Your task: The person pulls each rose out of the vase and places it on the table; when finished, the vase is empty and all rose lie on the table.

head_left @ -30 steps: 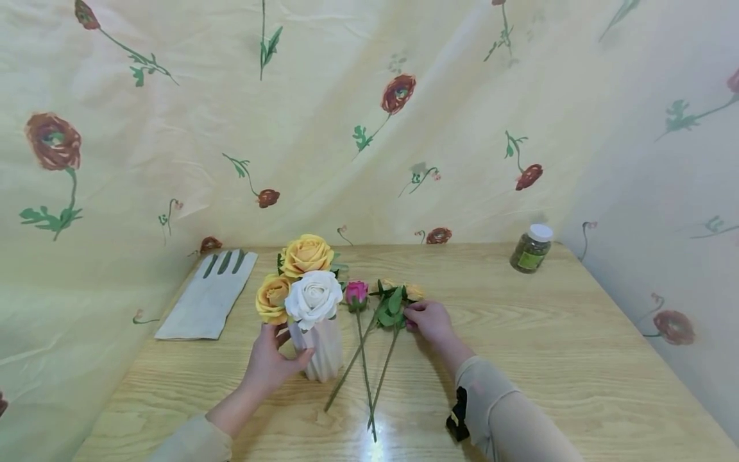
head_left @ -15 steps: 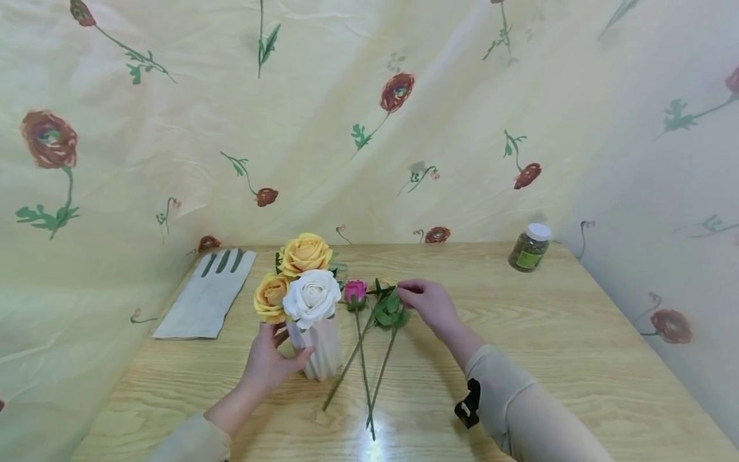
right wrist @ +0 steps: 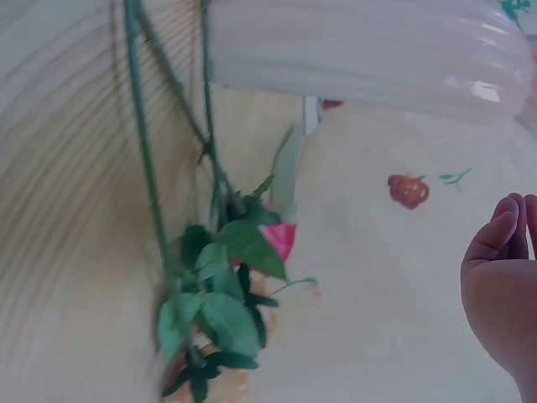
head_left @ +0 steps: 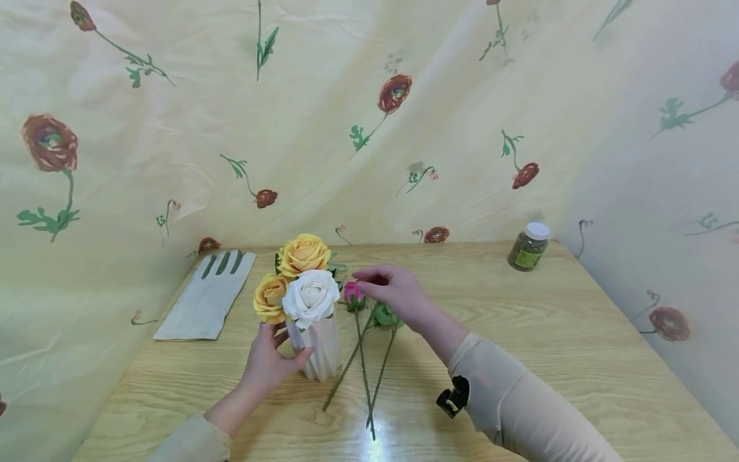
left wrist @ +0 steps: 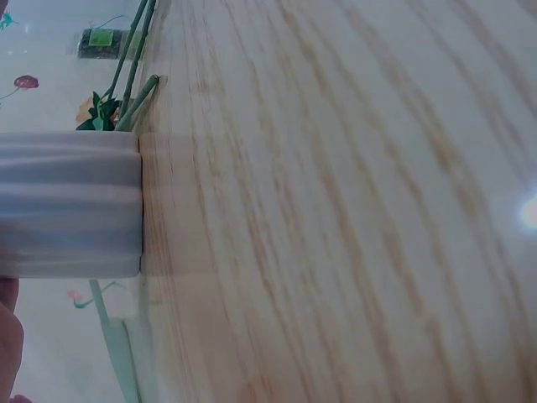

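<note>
Floral cloth drapes behind and beside the wooden worktop point(head_left: 519, 321). Head view: my left hand point(head_left: 267, 360) grips the ribbed white vase point(head_left: 320, 350) from its left side, fingers curled round it; two yellow roses and a white rose point(head_left: 312, 297) stand in it. My right hand point(head_left: 395, 294) hovers over the loose stems point(head_left: 364, 366) lying just right of the vase, fingers loosely curled and drawn together, nothing clearly in them. Pink bud point(head_left: 353, 292) sits just left of those fingertips, near touching, can't tell if contact. Stems' long axes run from the flower heads at the far end toward me, fanning slightly. Right hand is the nearer one to them; left is busy. Jar with white lid point(head_left: 528, 246) far right, flat grey sleeve point(head_left: 208, 298) far left.

Left wrist view: vase wall point(left wrist: 71, 206) close up, standing on the worktop, stems point(left wrist: 134, 59) beyond it, a bit of my hand at the edge.

Right wrist view: pink bud point(right wrist: 281, 239) and green leaves point(right wrist: 222, 311) beside my fingers point(right wrist: 503, 290), a gap between; fingers empty here, loosely together. Vase point(right wrist: 361, 50) just past the stems.
</note>
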